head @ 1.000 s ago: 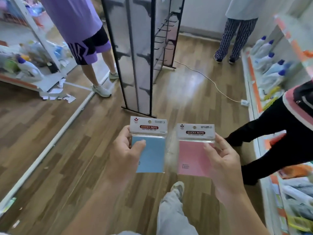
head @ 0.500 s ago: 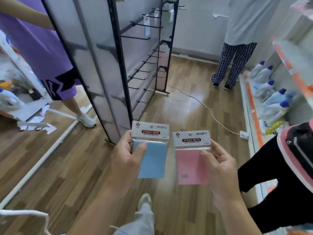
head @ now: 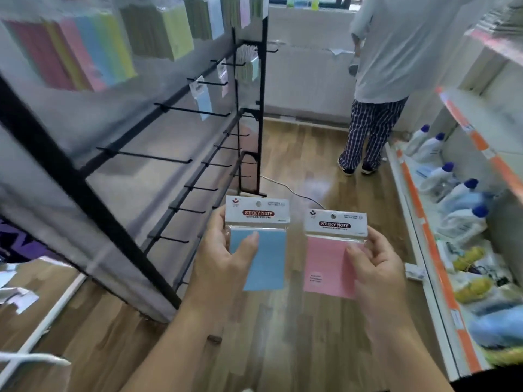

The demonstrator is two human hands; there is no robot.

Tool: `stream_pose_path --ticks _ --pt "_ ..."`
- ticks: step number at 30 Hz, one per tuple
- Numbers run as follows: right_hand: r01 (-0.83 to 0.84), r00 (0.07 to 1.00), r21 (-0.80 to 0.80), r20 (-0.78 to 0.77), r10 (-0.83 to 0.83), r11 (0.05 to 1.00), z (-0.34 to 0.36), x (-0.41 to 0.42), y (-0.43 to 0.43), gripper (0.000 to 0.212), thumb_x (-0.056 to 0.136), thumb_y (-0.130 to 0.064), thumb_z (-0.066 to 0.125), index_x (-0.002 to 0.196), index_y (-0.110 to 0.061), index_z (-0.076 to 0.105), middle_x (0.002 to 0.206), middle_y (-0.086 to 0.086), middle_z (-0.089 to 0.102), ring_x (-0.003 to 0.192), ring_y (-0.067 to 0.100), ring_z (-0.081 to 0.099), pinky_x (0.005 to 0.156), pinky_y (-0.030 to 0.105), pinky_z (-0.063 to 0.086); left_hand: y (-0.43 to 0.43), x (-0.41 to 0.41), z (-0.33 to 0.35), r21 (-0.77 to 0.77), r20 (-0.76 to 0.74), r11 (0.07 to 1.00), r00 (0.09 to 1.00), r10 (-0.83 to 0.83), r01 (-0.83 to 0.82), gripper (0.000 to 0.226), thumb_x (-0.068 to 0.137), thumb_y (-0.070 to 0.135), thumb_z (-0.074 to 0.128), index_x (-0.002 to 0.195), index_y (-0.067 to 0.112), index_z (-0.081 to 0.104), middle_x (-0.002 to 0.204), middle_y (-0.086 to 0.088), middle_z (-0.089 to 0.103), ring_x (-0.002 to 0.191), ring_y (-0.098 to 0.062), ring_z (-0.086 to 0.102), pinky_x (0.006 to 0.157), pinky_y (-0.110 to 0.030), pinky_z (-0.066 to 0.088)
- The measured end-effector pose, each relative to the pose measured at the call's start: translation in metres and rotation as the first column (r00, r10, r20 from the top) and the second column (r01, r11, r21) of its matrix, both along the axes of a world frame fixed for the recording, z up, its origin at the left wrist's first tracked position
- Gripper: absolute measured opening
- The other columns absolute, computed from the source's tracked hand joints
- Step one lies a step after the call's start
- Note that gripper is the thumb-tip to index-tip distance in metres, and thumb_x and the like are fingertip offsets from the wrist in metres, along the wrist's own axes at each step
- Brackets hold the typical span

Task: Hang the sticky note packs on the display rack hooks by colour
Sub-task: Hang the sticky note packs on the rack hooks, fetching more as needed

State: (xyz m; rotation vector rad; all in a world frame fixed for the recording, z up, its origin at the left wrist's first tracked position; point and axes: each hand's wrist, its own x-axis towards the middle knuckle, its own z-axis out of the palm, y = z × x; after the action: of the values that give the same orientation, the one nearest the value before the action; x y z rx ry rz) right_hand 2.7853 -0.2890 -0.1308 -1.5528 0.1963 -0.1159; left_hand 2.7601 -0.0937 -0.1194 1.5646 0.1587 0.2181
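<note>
My left hand (head: 223,258) holds a blue sticky note pack (head: 266,256) by its left edge, thumb across the front. My right hand (head: 376,267) pinches a pink sticky note pack (head: 328,267) by its right edge. Both packs have white header cards with a hang hole and face me, low in the middle of the view. The black display rack (head: 175,154) stands to my left with rows of bare hooks. One blue pack (head: 204,104) hangs on an upper hook, and yellow, pink and blue packs (head: 93,49) hang along the top.
A person in a grey shirt and checked trousers (head: 376,89) stands ahead on the wooden floor. A white cable (head: 294,192) runs across the floor past the rack's foot. Shelves at the right hold blue-capped bottles (head: 458,193).
The view has tilted up and moved closer to the rack, so its upper hooks and hanging packs now show. Both hands still hold their packs side by side.
</note>
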Motion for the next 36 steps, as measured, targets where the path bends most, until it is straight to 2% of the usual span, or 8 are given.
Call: stream_pose_path --ticks 5,8,10,15,24,27,30,36 --pt "-0.007 1.000 0.035 0.010 0.006 0.999 -0.016 0.103 -0.009 0.038 0.099 -0.004 0.047 0.115 -0.038 0.048 0.078 -0.017 0.072 0.066 -0.002 0.065 0.061 0.024 0.052 -0.007 0.098 -0.008 0.059 -0.006 0.997 0.999 0.051 -0.051 0.052 0.078 0.028 0.062 0.127 0.038 0.046 0.108 0.008 0.070 0.095 -0.016 0.070 0.073 -0.041 0.060" --pt "-0.037 0.999 0.034 0.010 0.037 0.999 -0.024 0.170 -0.017 0.037 0.099 -0.006 0.047 0.118 -0.036 0.048 0.072 -0.016 0.067 0.063 -0.002 0.062 0.055 0.018 0.052 -0.014 0.160 -0.014 0.108 0.003 0.988 0.993 0.115 -0.115 0.073 0.078 0.032 0.062 0.137 0.059 0.027 0.110 0.015 0.067 0.096 -0.015 0.069 0.077 -0.048 0.059" --pt "-0.078 0.997 0.014 0.012 0.078 0.997 -0.027 0.218 -0.026 0.034 0.098 -0.005 0.048 0.110 -0.036 0.055 0.083 -0.011 0.067 0.067 -0.002 0.063 0.057 0.019 0.052 -0.023 0.202 -0.014 0.164 0.030 0.974 0.988 0.153 -0.155 0.074 0.080 0.034 0.061 0.132 0.071 0.024 0.121 0.018 0.062 0.105 -0.018 0.066 0.082 -0.050 0.057" --pt "-0.295 0.954 -0.020 -0.049 0.294 0.955 -0.012 0.331 -0.035 0.022 0.096 -0.001 0.048 0.097 -0.015 0.065 0.077 -0.007 0.072 0.061 0.003 0.061 0.051 0.020 0.049 -0.037 0.293 -0.002 0.224 0.025 0.936 0.961 0.274 -0.273 0.040 0.079 0.033 0.059 0.113 0.054 0.055 0.111 0.022 0.066 0.100 -0.012 0.067 0.082 -0.049 0.057" --pt "-0.553 0.832 -0.054 -0.074 0.549 0.831 -0.018 0.486 0.009 0.022 0.093 0.000 0.056 0.091 -0.020 0.065 0.081 -0.003 0.074 0.066 0.012 0.063 0.056 0.032 0.052 -0.012 0.403 -0.013 0.228 0.021 0.814 0.838 0.545 -0.535 0.019 0.089 0.034 0.062 0.105 0.045 0.058 0.101 0.023 0.067 0.085 -0.007 0.068 0.065 -0.038 0.058" --pt "-0.620 0.785 -0.085 -0.055 0.618 0.780 -0.017 0.537 0.038 0.026 0.093 0.002 0.054 0.095 -0.021 0.065 0.087 -0.004 0.075 0.065 0.006 0.065 0.053 0.022 0.050 0.011 0.441 -0.021 0.250 0.057 0.768 0.801 0.596 -0.589 0.026 0.093 0.022 0.063 0.105 0.045 0.059 0.105 0.024 0.066 0.094 -0.006 0.065 0.072 -0.031 0.053" --pt "-0.674 0.737 -0.126 -0.036 0.675 0.728 -0.012 0.582 0.072 0.033 0.093 0.003 0.053 0.098 -0.027 0.065 0.084 -0.018 0.073 0.064 -0.003 0.064 0.053 0.014 0.048 0.033 0.474 -0.030 0.255 0.036 0.730 0.760 0.649 -0.634 0.030 0.093 0.020 0.062 0.108 0.045 0.059 0.102 0.019 0.069 0.088 -0.008 0.066 0.067 -0.027 0.049" --pt "-0.757 0.651 -0.115 -0.039 0.758 0.644 -0.003 0.645 0.132 0.035 0.091 0.006 0.055 0.099 -0.025 0.070 0.084 -0.011 0.072 0.067 0.001 0.065 0.052 0.022 0.052 0.058 0.515 -0.037 0.326 0.099 0.576 0.633 0.768 -0.750 0.035 0.091 0.020 0.061 0.116 0.045 0.055 0.113 0.016 0.066 0.090 -0.003 0.063 0.070 -0.021 0.049"
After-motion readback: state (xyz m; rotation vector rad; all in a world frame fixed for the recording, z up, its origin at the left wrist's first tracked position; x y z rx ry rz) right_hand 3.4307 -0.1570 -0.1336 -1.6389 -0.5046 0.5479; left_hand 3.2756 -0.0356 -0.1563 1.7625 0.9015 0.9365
